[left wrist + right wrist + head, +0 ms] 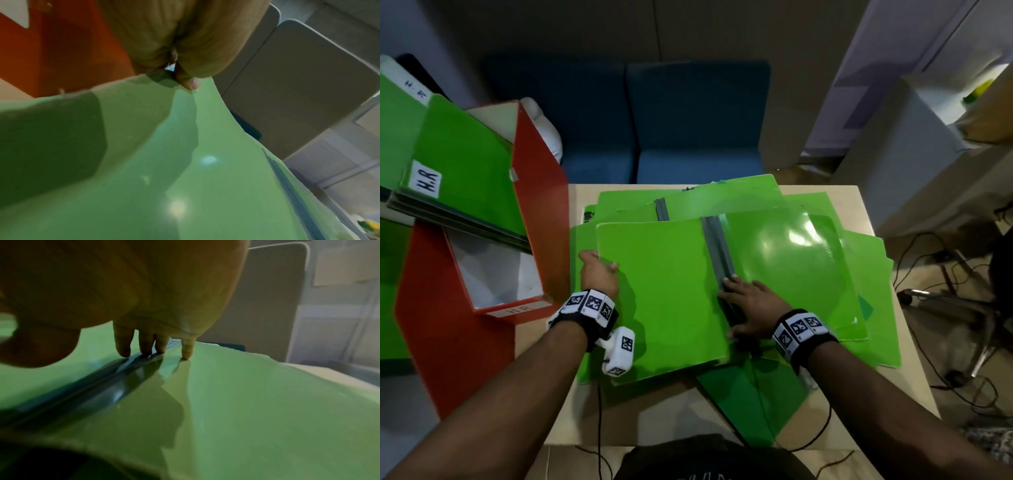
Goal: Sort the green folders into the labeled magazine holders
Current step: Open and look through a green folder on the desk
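Folder [661,294] lying open atop the green pile at frame centre, left hand [599,274] pinching its left edge to lift, right hand [751,306] pressed flat on the grey spine [717,253] as anchor, red holder [482,246] waiting left.

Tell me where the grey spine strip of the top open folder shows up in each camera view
Head: grey spine strip runs up the middle of the top folder, right hand flat on its near end.
Left wrist: thin dark strip at lower right.
Right wrist: strip runs diagonally from lower left to the fingertips.
Shared landmark: the top folder's green cover.
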`<action>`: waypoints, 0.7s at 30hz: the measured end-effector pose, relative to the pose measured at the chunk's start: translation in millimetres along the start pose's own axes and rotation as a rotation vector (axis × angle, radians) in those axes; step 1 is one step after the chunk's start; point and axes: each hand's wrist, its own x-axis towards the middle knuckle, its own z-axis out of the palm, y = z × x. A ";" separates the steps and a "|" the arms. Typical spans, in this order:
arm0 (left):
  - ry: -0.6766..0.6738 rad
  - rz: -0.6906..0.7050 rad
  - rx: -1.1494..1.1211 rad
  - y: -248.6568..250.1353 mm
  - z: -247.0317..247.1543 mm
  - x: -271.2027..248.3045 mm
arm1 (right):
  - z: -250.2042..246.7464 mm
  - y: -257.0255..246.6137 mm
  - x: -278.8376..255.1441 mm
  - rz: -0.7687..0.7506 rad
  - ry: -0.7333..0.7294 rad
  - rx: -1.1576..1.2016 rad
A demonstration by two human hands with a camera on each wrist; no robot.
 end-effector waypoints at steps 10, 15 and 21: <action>-0.150 0.275 0.244 -28.5 6.3 -5.5 | 3.2 -7.6 5.1 -0.050 -0.119 -0.290; -0.539 0.557 0.481 -54.3 33.7 -40.5 | -5.8 -8.7 7.7 -0.146 0.015 -0.171; -0.580 0.633 0.717 -78.2 54.2 -64.8 | -0.9 -20.5 14.4 -0.117 0.080 -0.104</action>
